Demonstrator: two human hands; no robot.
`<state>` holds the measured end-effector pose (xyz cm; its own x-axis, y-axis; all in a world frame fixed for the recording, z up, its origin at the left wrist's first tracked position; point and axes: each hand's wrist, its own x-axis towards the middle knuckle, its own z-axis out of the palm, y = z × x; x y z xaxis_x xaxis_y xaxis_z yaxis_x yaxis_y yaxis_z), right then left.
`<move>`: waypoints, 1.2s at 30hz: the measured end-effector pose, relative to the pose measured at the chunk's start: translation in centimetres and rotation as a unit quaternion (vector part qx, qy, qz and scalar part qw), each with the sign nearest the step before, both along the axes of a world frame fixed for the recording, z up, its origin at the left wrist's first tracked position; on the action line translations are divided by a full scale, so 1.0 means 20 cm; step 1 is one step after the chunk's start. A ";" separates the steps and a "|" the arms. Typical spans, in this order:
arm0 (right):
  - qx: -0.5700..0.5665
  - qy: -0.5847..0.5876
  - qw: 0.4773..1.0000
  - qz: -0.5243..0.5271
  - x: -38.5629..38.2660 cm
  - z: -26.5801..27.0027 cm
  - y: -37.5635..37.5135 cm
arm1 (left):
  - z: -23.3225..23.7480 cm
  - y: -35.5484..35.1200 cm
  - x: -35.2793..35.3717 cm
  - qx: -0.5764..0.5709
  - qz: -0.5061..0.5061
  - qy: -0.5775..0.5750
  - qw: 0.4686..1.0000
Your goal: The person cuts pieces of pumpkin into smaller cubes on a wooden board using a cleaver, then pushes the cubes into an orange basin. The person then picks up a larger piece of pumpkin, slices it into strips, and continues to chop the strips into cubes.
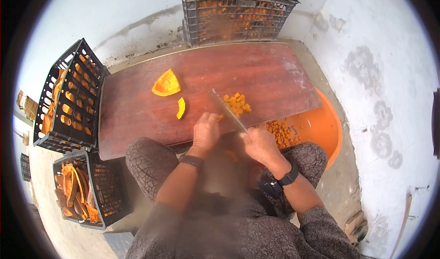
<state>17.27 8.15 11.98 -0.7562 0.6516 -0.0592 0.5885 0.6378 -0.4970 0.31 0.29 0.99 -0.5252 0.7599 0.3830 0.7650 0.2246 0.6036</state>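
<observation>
My right hand is wrapped round the handle of a knife, its blade slanting up and left across the board. Just left of the blade, my left hand is closed, fingers curled down against the red-brown board. A bit of pumpkin shows at its fingertips; the rest is hidden under them. Diced pumpkin lies in a small heap on the blade's right side. Farther up the board are a large pumpkin wedge and a thin pumpkin slice.
An orange tub holding pumpkin cubes sits under the board's right edge. Black crates of pumpkin stand at the left, lower left and stacked at the back. A white wall rises at the right.
</observation>
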 end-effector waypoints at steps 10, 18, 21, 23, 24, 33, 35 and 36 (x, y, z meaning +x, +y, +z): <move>0.008 -0.027 1.000 0.009 0.00 0.00 -0.03 | 0.00 0.01 0.00 0.009 -0.011 0.004 1.000; -0.001 -0.063 0.997 0.036 -0.06 -0.02 -0.05 | -0.03 0.01 -0.01 -0.008 -0.002 -0.005 1.000; 0.018 -0.048 0.998 0.039 -0.08 -0.04 -0.04 | -0.04 0.02 -0.02 -0.002 -0.010 -0.015 1.000; 0.012 -0.100 0.994 0.038 -0.12 -0.08 -0.03 | -0.05 0.02 -0.02 -0.016 -0.026 -0.001 1.000; 0.010 -0.101 0.994 0.038 -0.12 -0.10 -0.02 | -0.05 0.02 -0.02 -0.017 -0.027 -0.002 0.999; -0.031 -0.002 0.999 -0.025 -0.12 -0.17 0.07 | 0.00 0.00 -0.01 0.038 -0.029 -0.011 0.999; -0.007 0.003 1.000 -0.025 -0.11 -0.13 0.05 | 0.01 0.00 0.00 0.006 0.008 -0.013 1.000; -0.006 0.003 1.000 -0.023 -0.10 -0.12 0.05 | 0.01 -0.01 0.00 0.007 0.010 -0.013 1.000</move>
<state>15.36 9.10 9.62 -0.7255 0.6854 -0.0630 0.6143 0.6036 -0.5082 0.39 0.15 1.22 -0.5493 0.7446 0.3792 0.7448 0.2307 0.6261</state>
